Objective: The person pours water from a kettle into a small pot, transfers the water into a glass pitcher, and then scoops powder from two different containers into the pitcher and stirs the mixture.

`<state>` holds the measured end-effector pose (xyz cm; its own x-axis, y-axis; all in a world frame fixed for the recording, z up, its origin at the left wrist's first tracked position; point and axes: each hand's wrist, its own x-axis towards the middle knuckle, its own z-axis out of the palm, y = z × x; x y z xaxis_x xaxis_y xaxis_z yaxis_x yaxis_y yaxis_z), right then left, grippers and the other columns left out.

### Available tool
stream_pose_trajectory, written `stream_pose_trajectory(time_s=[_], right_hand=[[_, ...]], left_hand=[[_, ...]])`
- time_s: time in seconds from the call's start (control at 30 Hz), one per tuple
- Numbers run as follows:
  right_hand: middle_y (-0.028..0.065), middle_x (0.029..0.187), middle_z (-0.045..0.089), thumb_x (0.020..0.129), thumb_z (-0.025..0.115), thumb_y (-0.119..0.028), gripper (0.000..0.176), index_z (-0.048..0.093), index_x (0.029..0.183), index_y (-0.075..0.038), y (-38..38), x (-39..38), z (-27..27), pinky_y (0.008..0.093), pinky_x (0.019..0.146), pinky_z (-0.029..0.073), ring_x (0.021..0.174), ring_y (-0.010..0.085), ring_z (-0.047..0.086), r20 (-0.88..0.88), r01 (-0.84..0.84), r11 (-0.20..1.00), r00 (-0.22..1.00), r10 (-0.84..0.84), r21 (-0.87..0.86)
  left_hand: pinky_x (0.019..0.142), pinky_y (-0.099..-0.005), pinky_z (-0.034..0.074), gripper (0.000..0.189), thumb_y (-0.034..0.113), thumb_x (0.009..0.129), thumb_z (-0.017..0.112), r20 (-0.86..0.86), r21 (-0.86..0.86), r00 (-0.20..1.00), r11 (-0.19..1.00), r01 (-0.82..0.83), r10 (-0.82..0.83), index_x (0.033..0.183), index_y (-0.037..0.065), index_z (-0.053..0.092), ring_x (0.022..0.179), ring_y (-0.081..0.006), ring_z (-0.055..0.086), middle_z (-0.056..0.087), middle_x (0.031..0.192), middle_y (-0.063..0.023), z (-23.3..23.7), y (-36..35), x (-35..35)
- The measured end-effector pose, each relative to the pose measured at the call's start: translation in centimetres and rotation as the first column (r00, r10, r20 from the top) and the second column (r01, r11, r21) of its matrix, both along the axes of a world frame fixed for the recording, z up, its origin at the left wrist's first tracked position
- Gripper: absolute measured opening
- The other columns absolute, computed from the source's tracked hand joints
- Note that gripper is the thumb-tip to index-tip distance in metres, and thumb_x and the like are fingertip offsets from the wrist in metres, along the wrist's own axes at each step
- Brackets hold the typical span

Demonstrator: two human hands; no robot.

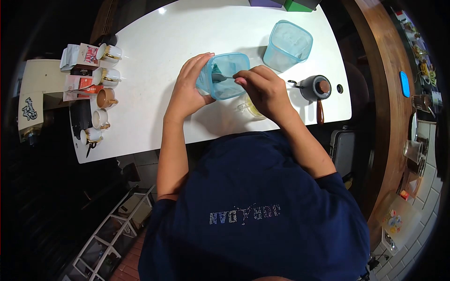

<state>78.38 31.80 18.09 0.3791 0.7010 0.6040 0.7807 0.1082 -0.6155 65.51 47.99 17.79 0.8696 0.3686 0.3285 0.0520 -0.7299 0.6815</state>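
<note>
My left hand [188, 89] is wrapped round a translucent blue plastic container [230, 90], which it holds tilted above the white table. Something green shows inside. My right hand [266, 89] pinches the handle of a spoon [219, 77], whose bowl is inside the container's mouth. Below my right hand, partly hidden by it, stands a clear glass cup [253, 109] with something yellowish in it. A second blue container [287, 46] stands open to the right, farther back. Near the right edge is a dark pot [313, 88] with a wooden handle.
The white table [154, 56] has several cups, such as a brown one [106, 98], and packets [88, 55] along its left edge. Dark scissors [91, 149] lie at the front left corner. Purple [267, 3] and green [300, 5] boxes stand at the back.
</note>
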Motion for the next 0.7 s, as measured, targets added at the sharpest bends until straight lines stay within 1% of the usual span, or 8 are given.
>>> stream_pose_trajectory(time_s=[0.07, 0.17, 0.3, 0.4, 0.47, 0.53, 0.6, 0.7], right_hand=[[0.0077, 0.068, 0.056, 0.082, 0.067, -0.012, 0.010, 0.065, 0.088, -0.004, -0.1, 0.0, -0.1, 0.0342, 0.055, 0.044, 0.061, 0.0229, 0.053, -0.034, 0.028, 1.000, 0.999, -0.028, 0.002], [0.0091, 0.063, 0.057, 0.087, 0.064, -0.010, 0.010, 0.066, 0.088, -0.001, -0.2, 0.0, -0.6, 0.0295, 0.049, 0.042, 0.050, 0.0186, 0.052, -0.261, 0.167, 0.986, 0.951, -0.164, -0.011], [0.0087, 0.063, 0.061, 0.090, 0.058, -0.014, 0.015, 0.068, 0.091, -0.002, -0.6, 0.4, -1.2, 0.0267, 0.051, 0.043, 0.052, 0.0148, 0.057, -0.391, 0.279, 0.958, 0.877, -0.281, -0.061], [0.0077, 0.062, 0.062, 0.092, 0.058, -0.018, 0.019, 0.068, 0.091, -0.003, -1.1, 0.5, -0.9, 0.0256, 0.051, 0.044, 0.053, 0.0125, 0.057, -0.518, 0.310, 0.947, 0.799, -0.305, -0.080], [0.0056, 0.061, 0.062, 0.093, 0.056, -0.021, 0.022, 0.068, 0.090, -0.002, -1.6, 0.5, -0.5, 0.0236, 0.052, 0.044, 0.055, 0.0092, 0.057, -0.545, 0.335, 0.938, 0.772, -0.328, -0.090], [0.0033, 0.061, 0.061, 0.094, 0.056, -0.021, 0.024, 0.068, 0.091, -0.001, -2.2, 0.7, -0.3, 0.0219, 0.052, 0.043, 0.056, 0.0066, 0.056, -0.629, 0.363, 0.931, 0.713, -0.311, -0.049], [0.0016, 0.062, 0.060, 0.094, 0.055, -0.021, 0.024, 0.068, 0.091, -0.001, -2.9, 0.9, 0.5, 0.0193, 0.053, 0.041, 0.058, 0.0039, 0.054, -0.659, 0.404, 0.915, 0.686, -0.310, -0.009], [0.0006, 0.067, 0.061, 0.095, 0.054, -0.021, 0.027, 0.067, 0.092, 0.002, -4.8, 1.1, 2.2, 0.0174, 0.053, 0.038, 0.061, 0.0034, 0.053, -0.662, 0.444, 0.896, 0.677, -0.321, 0.020]], left_hand=[[0.101, -0.0395, 0.041, 0.085, 0.007, 0.046, 0.081, -0.004, -0.001, 1.000, 1.000, 0.005, -0.005, 0.125, 0.013, 0.050, 0.119, -0.0290, 0.048, 0.053, 0.127, -0.0071, 0.1, -0.1, 0.0], [0.101, -0.0393, 0.041, 0.086, 0.007, 0.046, 0.080, -0.023, 0.006, 1.000, 1.000, 0.006, -0.005, 0.126, 0.014, 0.049, 0.118, -0.0288, 0.048, 0.053, 0.127, -0.0064, 0.1, -0.3, -0.1], [0.101, -0.0397, 0.041, 0.084, 0.006, 0.047, 0.078, -0.073, 0.029, 0.997, 1.000, 0.001, 0.001, 0.126, 0.013, 0.049, 0.118, -0.0283, 0.048, 0.054, 0.127, -0.0055, 0.5, -0.6, 0.0], [0.102, -0.0401, 0.040, 0.086, 0.006, 0.046, 0.078, -0.054, 0.041, 0.999, 0.999, 0.008, -0.006, 0.127, 0.014, 0.049, 0.118, -0.0284, 0.048, 0.053, 0.127, -0.0058, 0.4, -0.7, 0.0], [0.102, -0.0401, 0.040, 0.088, 0.007, 0.046, 0.079, -0.062, 0.036, 0.998, 0.999, 0.002, 0.001, 0.128, 0.014, 0.048, 0.119, -0.0286, 0.048, 0.053, 0.128, -0.0069, 0.2, -0.7, 0.0], [0.102, -0.0401, 0.040, 0.090, 0.008, 0.046, 0.079, -0.065, 0.032, 0.998, 0.999, -0.009, 0.011, 0.129, 0.014, 0.047, 0.119, -0.0288, 0.048, 0.053, 0.128, -0.0079, 0.0, -0.6, -0.1], [0.100, -0.0398, 0.042, 0.093, 0.010, 0.047, 0.082, -0.080, -0.103, 0.994, 0.992, -0.078, 0.070, 0.132, 0.013, 0.044, 0.119, -0.0293, 0.049, 0.051, 0.128, -0.0115, -0.3, -0.5, -0.2], [0.096, -0.0391, 0.044, 0.094, 0.013, 0.052, 0.084, -0.088, -0.172, 0.994, 0.982, -0.084, 0.070, 0.135, 0.012, 0.039, 0.116, -0.0289, 0.051, 0.050, 0.128, -0.0136, -1.0, -0.1, 0.0]])
